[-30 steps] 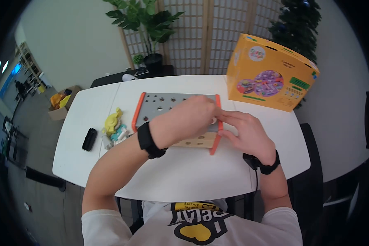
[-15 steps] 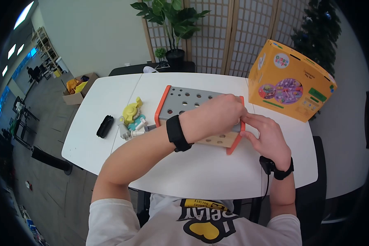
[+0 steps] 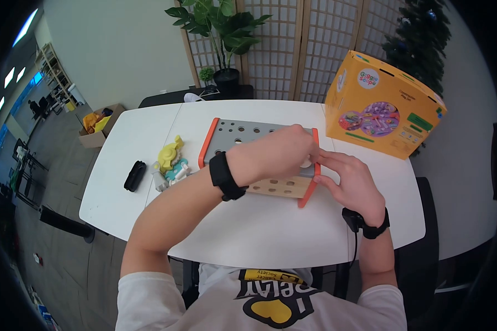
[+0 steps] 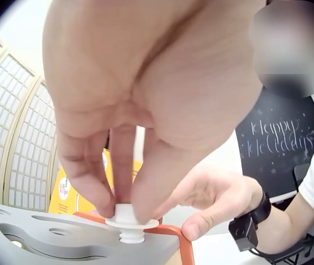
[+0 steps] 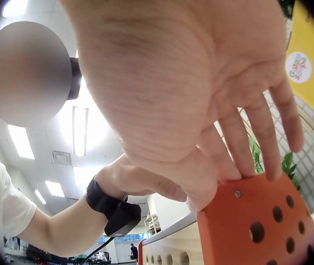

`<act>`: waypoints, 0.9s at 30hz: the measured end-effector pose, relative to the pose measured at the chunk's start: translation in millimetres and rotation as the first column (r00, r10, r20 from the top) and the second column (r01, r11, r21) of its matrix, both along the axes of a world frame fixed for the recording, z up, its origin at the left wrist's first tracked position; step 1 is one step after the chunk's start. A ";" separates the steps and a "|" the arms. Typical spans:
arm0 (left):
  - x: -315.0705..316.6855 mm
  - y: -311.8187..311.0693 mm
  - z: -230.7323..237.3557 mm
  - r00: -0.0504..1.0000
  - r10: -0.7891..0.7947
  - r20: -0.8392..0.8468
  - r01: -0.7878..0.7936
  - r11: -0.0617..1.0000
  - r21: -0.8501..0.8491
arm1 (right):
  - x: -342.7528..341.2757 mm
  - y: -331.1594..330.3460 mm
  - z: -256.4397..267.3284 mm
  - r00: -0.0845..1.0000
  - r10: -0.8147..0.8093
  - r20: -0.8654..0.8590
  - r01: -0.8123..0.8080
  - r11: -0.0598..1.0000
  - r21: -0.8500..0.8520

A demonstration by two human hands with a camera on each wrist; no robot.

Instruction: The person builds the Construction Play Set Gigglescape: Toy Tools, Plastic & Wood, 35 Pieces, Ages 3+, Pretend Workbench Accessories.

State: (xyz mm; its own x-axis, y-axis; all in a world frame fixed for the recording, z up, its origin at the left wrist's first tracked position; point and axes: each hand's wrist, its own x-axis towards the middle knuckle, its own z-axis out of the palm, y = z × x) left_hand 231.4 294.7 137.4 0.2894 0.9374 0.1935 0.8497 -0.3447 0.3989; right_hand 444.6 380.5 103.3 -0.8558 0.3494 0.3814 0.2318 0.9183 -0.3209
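Note:
A bench with a grey top (image 3: pixel 248 128), orange end panels (image 5: pixel 267 221) and a wooden side (image 3: pixel 281 187) lies on the white table. My left hand (image 3: pixel 276 153) is over its right end, and in the left wrist view the left fingers (image 4: pixel 104 201) pinch the head of a white screw (image 4: pixel 130 223). Threads show below the screw's flange, above the grey surface. With fingers mostly straight, my right hand (image 3: pixel 356 185) touches the right orange panel, fingertips along its upper edge and thumb near the front corner.
Yellow, teal and white toy pieces (image 3: pixel 170 157) lie left of the bench, beside a black case (image 3: pixel 135 176). A large yellow box (image 3: pixel 381 105) stands at the table's back right. The table's front edge (image 3: pixel 270 265) is near my shirt.
The head view has shifted and tilted, moving the whole scene in the picture. Both hands keep nearly the same places at the bench's right end.

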 end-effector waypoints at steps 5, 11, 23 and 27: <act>-1.4 1.8 0.3 0.990 -0.095 0.102 0.085 0.992 0.097 | 0.3 -0.2 2.1 0.999 -0.018 0.033 0.019 1.000 -0.023; 12.6 1.8 3.6 0.950 0.180 -0.255 -0.184 0.983 0.005 | 0.5 2.1 -4.7 1.000 -0.007 -0.025 0.007 1.000 0.024; 0.8 3.5 4.6 0.999 -0.021 0.039 0.012 0.977 0.213 | 0.1 2.0 -2.4 1.000 -0.005 -0.006 0.005 1.000 0.012; 13.0 1.6 -5.3 0.970 0.187 -0.156 -0.151 0.965 0.215 | 0.4 2.7 -4.8 1.000 -0.003 -0.024 0.004 0.999 0.046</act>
State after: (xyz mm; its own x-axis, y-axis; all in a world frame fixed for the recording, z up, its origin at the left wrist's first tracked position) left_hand 244.4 296.2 132.2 0.1757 0.9226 0.3434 0.9523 -0.2477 0.1782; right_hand 445.0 383.2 98.5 -0.8451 0.3338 0.4176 0.2276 0.9314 -0.2840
